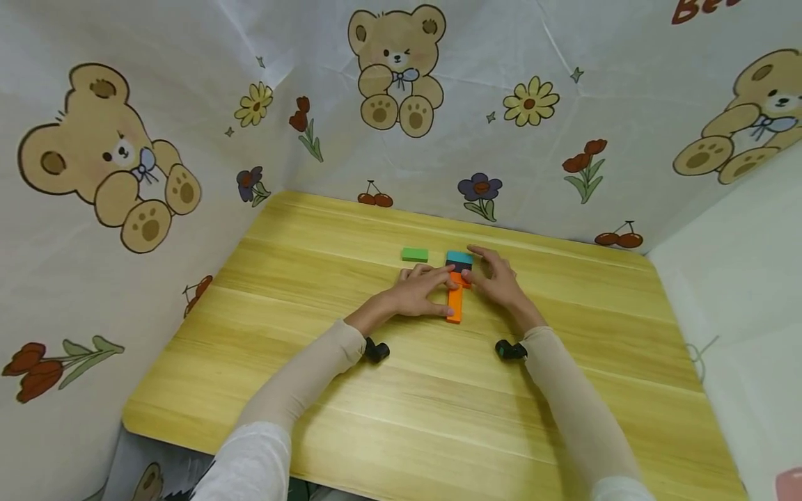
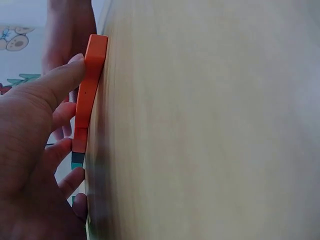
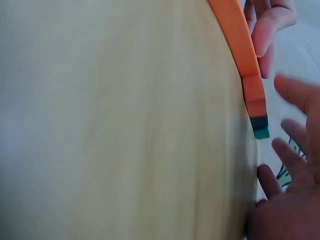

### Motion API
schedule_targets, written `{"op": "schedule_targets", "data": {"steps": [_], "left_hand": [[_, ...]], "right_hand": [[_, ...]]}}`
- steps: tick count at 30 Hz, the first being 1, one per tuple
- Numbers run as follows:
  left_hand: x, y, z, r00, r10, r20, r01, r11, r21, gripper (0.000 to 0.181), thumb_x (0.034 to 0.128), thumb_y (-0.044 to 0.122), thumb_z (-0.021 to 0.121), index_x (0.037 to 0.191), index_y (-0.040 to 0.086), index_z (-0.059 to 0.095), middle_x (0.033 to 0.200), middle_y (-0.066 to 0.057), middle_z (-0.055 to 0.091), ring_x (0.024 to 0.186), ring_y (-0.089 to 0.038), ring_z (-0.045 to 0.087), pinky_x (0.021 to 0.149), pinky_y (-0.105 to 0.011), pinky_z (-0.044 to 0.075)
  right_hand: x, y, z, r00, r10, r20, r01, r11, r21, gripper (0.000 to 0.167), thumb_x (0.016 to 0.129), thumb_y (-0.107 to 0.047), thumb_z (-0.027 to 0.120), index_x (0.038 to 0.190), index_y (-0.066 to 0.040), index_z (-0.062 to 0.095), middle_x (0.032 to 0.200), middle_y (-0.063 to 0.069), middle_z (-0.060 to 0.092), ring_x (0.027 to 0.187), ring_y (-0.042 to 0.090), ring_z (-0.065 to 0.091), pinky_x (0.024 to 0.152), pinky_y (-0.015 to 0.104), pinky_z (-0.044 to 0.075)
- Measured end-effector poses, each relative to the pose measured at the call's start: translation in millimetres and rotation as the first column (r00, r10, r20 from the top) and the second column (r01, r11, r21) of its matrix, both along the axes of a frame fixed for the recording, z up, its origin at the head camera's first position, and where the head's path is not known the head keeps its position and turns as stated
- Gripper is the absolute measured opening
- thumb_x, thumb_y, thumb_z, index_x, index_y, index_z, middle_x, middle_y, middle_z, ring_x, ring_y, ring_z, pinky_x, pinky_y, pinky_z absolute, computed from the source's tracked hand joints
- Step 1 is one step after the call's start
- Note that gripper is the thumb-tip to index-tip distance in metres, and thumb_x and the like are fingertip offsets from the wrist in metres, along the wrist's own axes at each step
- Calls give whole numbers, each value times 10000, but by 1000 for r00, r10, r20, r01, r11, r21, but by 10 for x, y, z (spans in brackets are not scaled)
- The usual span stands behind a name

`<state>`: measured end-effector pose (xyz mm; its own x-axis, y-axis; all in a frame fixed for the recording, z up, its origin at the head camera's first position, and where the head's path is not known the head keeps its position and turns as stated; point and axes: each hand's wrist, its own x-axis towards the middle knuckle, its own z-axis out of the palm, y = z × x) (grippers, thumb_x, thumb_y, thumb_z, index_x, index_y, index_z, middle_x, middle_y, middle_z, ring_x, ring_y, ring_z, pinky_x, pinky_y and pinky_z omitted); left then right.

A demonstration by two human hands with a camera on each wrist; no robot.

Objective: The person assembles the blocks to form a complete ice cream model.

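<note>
Long orange block [image 1: 454,306]: I touched it with left hand [image 1: 416,294], fingers extended; right hand [image 1: 500,283], fingers spread, nearby.

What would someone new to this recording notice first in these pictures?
Probably the bright orange blocks on the wooden table, touched by the left hand, with the right hand close by on their other side. Just beyond them sit a dark block and a blue block, with a green block off to the left. Cartoon bears stand out on the surrounding backdrop.
</note>
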<state>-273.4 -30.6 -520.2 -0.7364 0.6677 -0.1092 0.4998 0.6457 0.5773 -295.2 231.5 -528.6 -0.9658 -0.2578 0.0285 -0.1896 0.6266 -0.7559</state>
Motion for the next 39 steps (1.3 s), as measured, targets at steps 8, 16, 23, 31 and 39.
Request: {"op": "schedule_targets", "data": {"steps": [8,16,23,31,39], "left_hand": [[12,-4,46,1000,-6,-7,6,1000,16,497,986,634,695,1396,383,569,1833,117,136,1629,-300,194,1170,-543,204],[-69,23,-20,1000,0,13,0,1000,-13,523,977,659,689,1416,399,572,1832,151,97,1612,-286,182,1153,-536,198],[-39,9,1,1000,2,29,-2,1000,20,507,972,603,737,1397,377,577,1829,116,159,1624,-304,188,1168,-535,193],[-128,-47,38,1000,5,-24,-2,991,137,457,1042,516,680,1425,266,663,1722,-12,435,1542,-341,390,1228,-587,284],[-381,-390,44,935,338,-111,-299,915,270,251,1063,283,703,1287,180,747,1317,-44,700,1170,-294,538,1023,-522,341]], "right_hand": [[175,129,29,987,153,56,-155,987,36,734,1012,-363,764,1661,-258,437,1828,-19,205,1658,458,95,1248,806,97],[188,103,20,990,132,52,-134,990,47,751,978,-430,797,1639,-289,469,1811,-69,249,1654,420,127,1263,770,113],[179,87,-58,991,132,4,-132,988,80,787,945,-459,823,1626,-255,482,1799,-28,290,1630,434,187,1276,725,77],[213,100,-45,992,128,-7,-127,989,74,769,953,-422,820,1622,-241,487,1799,-10,291,1625,453,185,1269,728,63],[186,90,-45,992,125,-11,-124,987,103,776,938,-466,823,1616,-273,497,1794,-7,305,1623,440,209,1275,701,86]]}}
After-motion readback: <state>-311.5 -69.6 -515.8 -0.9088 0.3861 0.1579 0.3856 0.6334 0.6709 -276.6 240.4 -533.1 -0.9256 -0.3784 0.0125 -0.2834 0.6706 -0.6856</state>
